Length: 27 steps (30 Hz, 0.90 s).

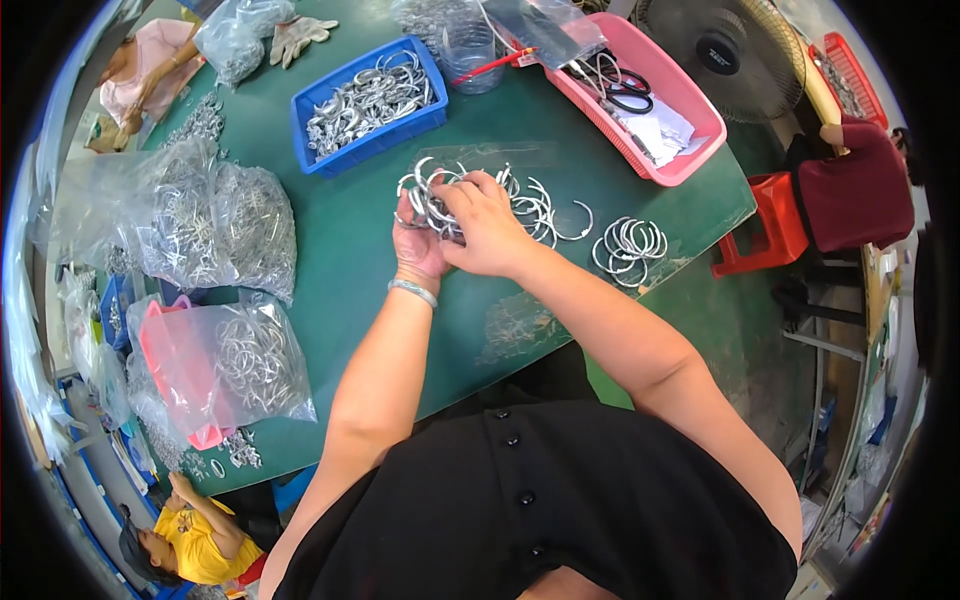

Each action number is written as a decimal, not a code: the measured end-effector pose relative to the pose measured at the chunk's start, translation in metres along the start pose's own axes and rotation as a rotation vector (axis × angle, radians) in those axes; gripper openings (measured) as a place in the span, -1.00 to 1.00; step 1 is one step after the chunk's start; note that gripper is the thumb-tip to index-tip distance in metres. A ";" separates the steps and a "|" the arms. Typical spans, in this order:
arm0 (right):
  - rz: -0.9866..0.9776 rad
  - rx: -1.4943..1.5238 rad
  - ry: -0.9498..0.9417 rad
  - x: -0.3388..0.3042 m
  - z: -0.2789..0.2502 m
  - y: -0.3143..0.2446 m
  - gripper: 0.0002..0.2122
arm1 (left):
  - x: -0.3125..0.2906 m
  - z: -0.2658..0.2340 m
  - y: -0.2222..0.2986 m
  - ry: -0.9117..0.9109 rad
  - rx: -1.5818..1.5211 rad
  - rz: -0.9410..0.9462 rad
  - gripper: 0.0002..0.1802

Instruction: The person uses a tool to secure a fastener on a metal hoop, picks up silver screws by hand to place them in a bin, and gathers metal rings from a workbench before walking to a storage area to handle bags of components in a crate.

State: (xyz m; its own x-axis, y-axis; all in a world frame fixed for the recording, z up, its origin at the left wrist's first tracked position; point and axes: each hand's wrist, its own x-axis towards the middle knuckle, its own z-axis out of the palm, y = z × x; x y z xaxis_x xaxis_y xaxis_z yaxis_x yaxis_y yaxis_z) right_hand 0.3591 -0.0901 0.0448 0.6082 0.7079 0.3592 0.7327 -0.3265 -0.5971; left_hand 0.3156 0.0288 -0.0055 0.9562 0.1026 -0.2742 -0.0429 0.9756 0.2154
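My left hand (pixel 421 245) is cupped around a bunch of silver open rings (pixel 428 205), curved like small cuffs, held just above the green table (pixel 370 290). Over the same bunch lies my right hand (pixel 483 222), its fingers bent onto the rings; some fingertips are hidden among them. To the right of my hands, more silver rings (pixel 540 208) lie loose on a clear plastic sheet. A separate small pile of rings (pixel 630 248) rests near the table's right edge.
A blue tray (pixel 318 165) of metal pieces stands beyond my hands. At the far right sits a pink basket (pixel 690 165) with black scissors (pixel 630 92). Plastic bags of metal parts (pixel 225 215) line the left. A fan (pixel 720 55), red stool (pixel 770 225) and other people surround the table.
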 end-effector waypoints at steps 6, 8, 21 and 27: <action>0.033 -0.040 -0.039 0.004 0.006 0.005 -0.34 | -0.004 -0.002 -0.007 0.016 -0.039 -0.107 -0.44; 0.030 0.019 0.043 0.010 0.008 0.004 -0.34 | -0.004 -0.003 -0.008 -0.020 -0.074 -0.038 -0.43; 0.194 -0.033 0.026 -0.023 -0.044 0.034 -0.60 | -0.010 -0.029 0.012 0.082 -0.092 -0.064 -0.54; 0.259 -0.555 -0.359 -0.078 -0.066 0.073 -0.84 | -0.016 -0.039 0.022 -0.049 -0.007 -0.105 -0.57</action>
State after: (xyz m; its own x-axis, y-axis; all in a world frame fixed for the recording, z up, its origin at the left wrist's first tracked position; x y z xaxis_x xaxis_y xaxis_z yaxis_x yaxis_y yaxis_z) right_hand 0.3858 -0.2105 0.0206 0.7155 0.6960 -0.0604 0.6837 -0.7154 -0.1437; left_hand 0.2881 0.0559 -0.0330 0.9684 -0.0096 -0.2491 0.0563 0.9819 0.1809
